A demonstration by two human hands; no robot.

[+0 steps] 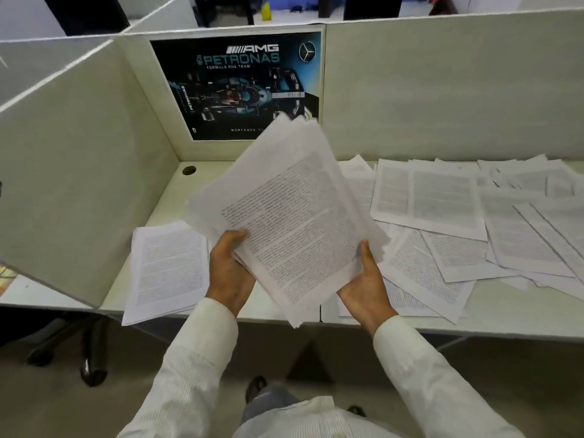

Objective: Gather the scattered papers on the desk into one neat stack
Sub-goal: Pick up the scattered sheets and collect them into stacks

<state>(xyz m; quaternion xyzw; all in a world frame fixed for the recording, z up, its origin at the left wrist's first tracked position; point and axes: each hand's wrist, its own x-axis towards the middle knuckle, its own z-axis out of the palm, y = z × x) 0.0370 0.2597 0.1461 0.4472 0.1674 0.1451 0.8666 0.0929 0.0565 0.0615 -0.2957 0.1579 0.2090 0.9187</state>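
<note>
Between left hand (230,267) and right hand (368,284), gathered papers (290,216).

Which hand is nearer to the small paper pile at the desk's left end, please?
Left. The left hand is just right of the pile; the right hand is farther right, across the held sheaf.

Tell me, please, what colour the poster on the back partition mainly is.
The poster is mainly black, with teal highlights and white lettering; head view.

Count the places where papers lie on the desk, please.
2. A small pile lies beside the left hand, at the desk's front edge; a wide overlapping spread covers the right side. The held bundle may hide more sheets.
</note>
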